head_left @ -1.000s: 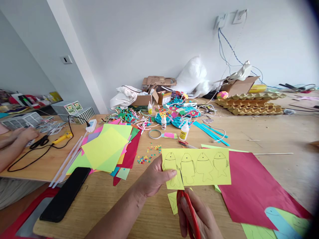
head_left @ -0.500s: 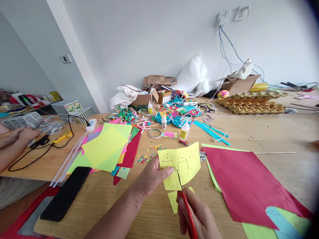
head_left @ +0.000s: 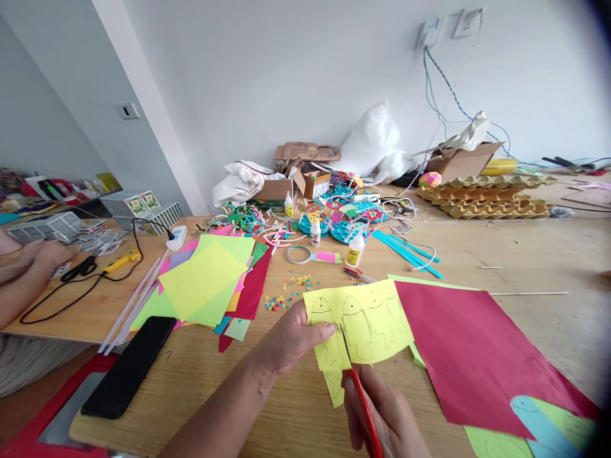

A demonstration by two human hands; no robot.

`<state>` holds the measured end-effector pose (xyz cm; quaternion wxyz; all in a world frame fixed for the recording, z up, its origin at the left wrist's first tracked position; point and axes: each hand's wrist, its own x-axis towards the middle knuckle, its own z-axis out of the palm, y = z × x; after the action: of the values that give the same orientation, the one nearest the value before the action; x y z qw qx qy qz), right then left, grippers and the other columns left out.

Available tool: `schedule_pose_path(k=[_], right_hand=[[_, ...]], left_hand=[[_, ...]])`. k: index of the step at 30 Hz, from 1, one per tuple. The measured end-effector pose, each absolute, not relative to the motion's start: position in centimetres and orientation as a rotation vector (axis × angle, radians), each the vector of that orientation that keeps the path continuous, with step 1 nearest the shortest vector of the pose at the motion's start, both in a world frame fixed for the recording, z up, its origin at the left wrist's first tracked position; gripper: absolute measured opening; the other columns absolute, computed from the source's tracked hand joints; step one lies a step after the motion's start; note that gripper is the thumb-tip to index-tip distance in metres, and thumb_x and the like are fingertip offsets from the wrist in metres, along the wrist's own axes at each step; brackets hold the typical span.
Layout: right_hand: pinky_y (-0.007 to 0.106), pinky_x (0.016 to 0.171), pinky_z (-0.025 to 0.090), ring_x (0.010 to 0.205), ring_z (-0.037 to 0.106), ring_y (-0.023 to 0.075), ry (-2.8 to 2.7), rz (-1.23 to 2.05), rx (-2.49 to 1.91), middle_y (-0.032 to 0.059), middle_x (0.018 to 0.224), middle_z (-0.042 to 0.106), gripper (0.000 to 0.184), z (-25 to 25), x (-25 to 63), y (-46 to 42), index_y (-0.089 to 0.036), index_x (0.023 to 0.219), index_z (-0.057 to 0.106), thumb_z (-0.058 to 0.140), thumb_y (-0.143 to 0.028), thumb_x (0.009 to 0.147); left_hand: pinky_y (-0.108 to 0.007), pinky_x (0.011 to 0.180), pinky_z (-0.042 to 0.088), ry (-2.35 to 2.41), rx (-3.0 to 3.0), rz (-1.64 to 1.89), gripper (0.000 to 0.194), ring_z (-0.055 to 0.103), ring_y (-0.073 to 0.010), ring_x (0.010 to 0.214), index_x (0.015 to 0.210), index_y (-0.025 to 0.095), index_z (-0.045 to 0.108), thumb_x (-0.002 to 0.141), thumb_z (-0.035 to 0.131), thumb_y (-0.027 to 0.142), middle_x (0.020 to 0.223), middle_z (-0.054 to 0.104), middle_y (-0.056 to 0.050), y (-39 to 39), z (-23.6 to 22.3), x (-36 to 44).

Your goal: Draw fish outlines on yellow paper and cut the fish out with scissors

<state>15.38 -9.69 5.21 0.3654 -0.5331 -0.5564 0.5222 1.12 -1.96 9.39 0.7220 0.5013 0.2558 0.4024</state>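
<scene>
A yellow sheet of paper with several fish outlines drawn on it is pinched at its left side by my left hand, thumb on top. My right hand grips red-handled scissors. Their dark blades reach up into the sheet between the first two fish, just right of my left thumb. Below the sheet lies a smaller yellow paper piece with drawn lines, partly covered by the sheet and my right hand.
A dark red sheet lies at the right, with a blue paper fish on its corner. Left are stacked coloured papers and a black phone. Glue bottles and confetti lie beyond. Another person's hands are at far left.
The yellow sheet's right part has swung down and right, so it looks flatter and wider, showing more of the fish drawings. Both hands keep nearly the same position and hold.
</scene>
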Motion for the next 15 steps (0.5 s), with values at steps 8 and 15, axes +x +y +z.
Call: schedule_pose_path(k=[8,15], right_hand=[[0.023,0.045,0.035,0.042,0.045,0.0114,-1.469,1.339,-1.332,-0.0056,0.046,0.045,0.044,5.91,15.49,-9.45,-0.023,0.064,0.042,0.041,-0.062,0.085],[0.024,0.048,0.035,0.045,0.044,0.0122,-1.422,1.429,-1.321,-0.0059,0.047,0.044,0.044,6.01,15.51,-9.65,-0.022,0.065,0.042,0.041,-0.062,0.084]], left_hand=[[-0.032,0.078,0.049,0.572,1.075,0.832,0.04,0.065,-0.025,0.092,0.113,0.017,0.063,0.075,0.066,0.027,0.103,0.069,-0.01,-2.0,9.45,0.94],[-0.033,0.077,0.049,0.597,1.058,0.829,0.043,0.064,-0.027,0.092,0.11,0.014,0.065,0.07,0.069,0.028,0.103,0.069,-0.011,-1.73,9.54,0.73]])
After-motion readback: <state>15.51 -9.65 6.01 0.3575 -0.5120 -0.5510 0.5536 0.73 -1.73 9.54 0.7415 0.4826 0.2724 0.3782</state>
